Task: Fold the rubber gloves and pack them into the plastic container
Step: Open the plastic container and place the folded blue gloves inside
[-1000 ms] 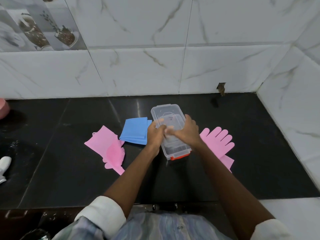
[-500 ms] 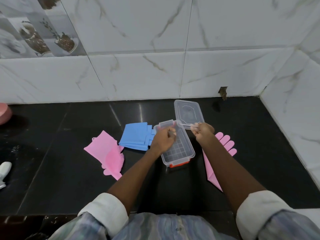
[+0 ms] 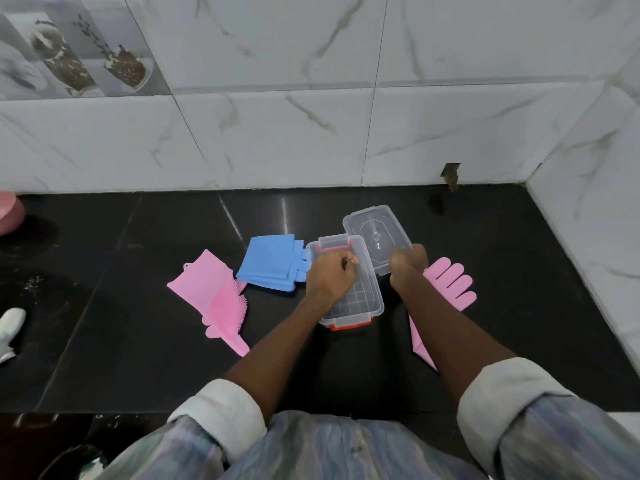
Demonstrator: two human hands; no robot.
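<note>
A clear plastic container (image 3: 367, 299) with orange clips stands open on the black counter (image 3: 138, 341). My left hand (image 3: 329, 275) rests closed on its left rim. My right hand (image 3: 407, 263) grips the clear lid (image 3: 375, 233), held off to the container's far right. A folded blue glove (image 3: 270, 263) lies just left of the container. One pink glove (image 3: 214, 296), bristles showing, lies further left. Another pink glove (image 3: 450, 282) lies flat to the right, partly hidden under my right forearm.
White marble wall tiles (image 3: 311, 133) close off the back and the right side. A pink object (image 3: 8, 211) sits at the far left edge, a white object (image 3: 8, 323) below it. The counter's front edge runs just before my body.
The lid came off the container: a second ago both hands were on the closed box, now my right hand holds the lid off to the right while my left steadies the open container.
</note>
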